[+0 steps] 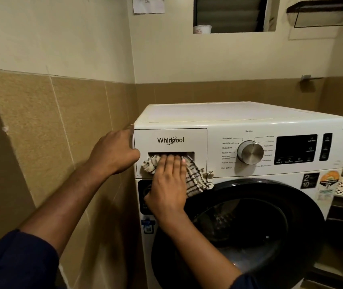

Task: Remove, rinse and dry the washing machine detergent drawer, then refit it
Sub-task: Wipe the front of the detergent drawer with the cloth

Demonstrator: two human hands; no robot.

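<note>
Bracing on the left corner of the washing machine [239, 115]: left hand [114, 152], thumb on the detergent drawer [170, 139] front. Its fingers wrap past the edge and are hidden, so I can't tell whether it grips or just leans. Both sleeves are cut off by the frame.

The drawer sits fully in its slot, front flush with the panel, top left of the machine. Right hand [168, 184] is just below it, flat with fingers straight and together, pressing the cloth [195, 178] into the handle recess [170, 153]. The recess is mostly covered. Hands are near each other but not touching.

Drawer front is smooth white plastic, rectangular. Cloth is off-white with a dark check, crumpled, hanging right. Further right are a brushed-metal dial [251, 152] and a dark display [295, 149] with unreadable labels.
</note>
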